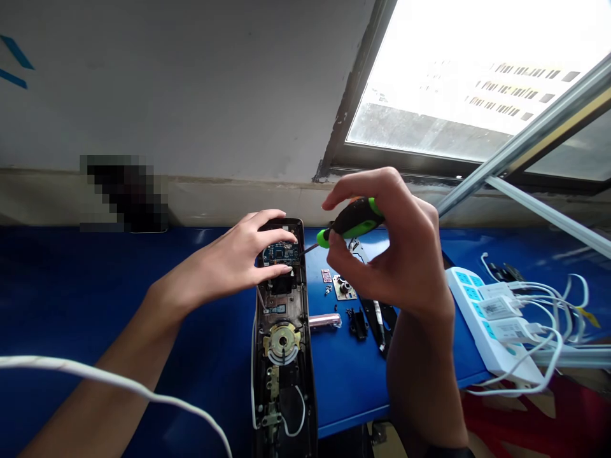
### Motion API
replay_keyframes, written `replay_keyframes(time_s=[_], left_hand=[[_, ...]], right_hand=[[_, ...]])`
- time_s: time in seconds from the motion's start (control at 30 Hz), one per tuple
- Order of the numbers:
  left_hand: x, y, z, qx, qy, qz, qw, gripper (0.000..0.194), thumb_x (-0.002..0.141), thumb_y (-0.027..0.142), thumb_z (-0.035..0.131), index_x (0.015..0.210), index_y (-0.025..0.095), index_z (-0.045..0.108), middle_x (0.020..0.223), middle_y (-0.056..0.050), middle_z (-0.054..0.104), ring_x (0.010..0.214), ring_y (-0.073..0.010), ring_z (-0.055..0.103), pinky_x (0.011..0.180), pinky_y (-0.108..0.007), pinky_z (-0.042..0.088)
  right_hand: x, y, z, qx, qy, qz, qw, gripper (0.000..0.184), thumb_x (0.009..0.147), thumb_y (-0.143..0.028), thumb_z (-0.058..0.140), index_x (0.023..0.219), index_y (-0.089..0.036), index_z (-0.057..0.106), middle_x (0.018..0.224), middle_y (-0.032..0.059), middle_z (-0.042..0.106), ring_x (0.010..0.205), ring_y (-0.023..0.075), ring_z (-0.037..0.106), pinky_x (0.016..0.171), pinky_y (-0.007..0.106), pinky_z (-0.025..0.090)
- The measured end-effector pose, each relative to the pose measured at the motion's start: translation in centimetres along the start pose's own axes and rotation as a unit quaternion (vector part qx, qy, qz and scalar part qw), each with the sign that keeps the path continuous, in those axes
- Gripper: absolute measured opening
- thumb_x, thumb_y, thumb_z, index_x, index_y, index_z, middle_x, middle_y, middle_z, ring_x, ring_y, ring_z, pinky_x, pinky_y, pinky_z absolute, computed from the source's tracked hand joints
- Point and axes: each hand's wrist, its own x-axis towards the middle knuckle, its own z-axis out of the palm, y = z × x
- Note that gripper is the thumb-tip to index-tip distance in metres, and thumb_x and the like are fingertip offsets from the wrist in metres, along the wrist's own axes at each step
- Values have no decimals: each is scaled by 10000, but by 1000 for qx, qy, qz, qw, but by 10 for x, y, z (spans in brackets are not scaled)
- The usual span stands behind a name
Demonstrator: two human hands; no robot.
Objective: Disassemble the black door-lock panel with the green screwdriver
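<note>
A long black device housing point(309, 356), its inside exposed, extends from the bottom edge up to the middle of the view. Across its upper end lies my left hand point(243, 248), fingers spread over the blue circuit board point(278, 253). My right hand point(398, 254) grips a black and green screwdriver point(358, 217). The shaft slants down left to the board's right edge; the exact contact at its tip is too small to tell. Lower in the housing are a round brass-coloured part point(282, 343) and a white wire point(301, 413).
Right of the housing lie a pink cylindrical cell point(325, 321), a small board point(344, 287), screws point(328, 290) and black parts point(358, 324). A white power strip point(470, 312) with plugged chargers stands at the blue table's point(351, 394) right. A white cable point(119, 385) crosses the lower left.
</note>
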Motion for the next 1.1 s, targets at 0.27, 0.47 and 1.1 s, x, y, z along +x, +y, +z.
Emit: replay_keyframes(time_s=[0.27, 0.47, 1.1], left_hand=[[-1, -1, 0, 1, 0, 0, 1000, 513, 920, 590, 697, 1355, 318, 685, 1650, -74, 404, 1504, -376, 417, 1249, -591, 395], [0, 0, 0, 2, -5, -5, 1000, 538, 924, 621, 678, 1366, 315, 675, 1656, -81, 395, 1505, -380, 413, 1243, -590, 402], [1, 4, -4, 32, 49, 50, 997, 427, 956, 492, 691, 1301, 243, 732, 1568, -108, 513, 1549, -356, 338, 1260, -599, 383]], right_hand=[[2, 1, 3, 24, 3, 3, 1000, 436, 841, -132, 676, 1170, -395, 566, 1081, -16, 704, 805, 222, 707, 748, 450, 657], [1, 3, 4, -7, 8, -7, 1000, 385, 857, -182, 697, 1158, -387, 571, 1033, -11, 691, 732, 207, 673, 692, 422, 631], [4, 4, 5, 8, 10, 0, 1000, 554, 817, -164, 731, 1260, -436, 537, 1176, -14, 709, 854, 253, 721, 760, 460, 651]])
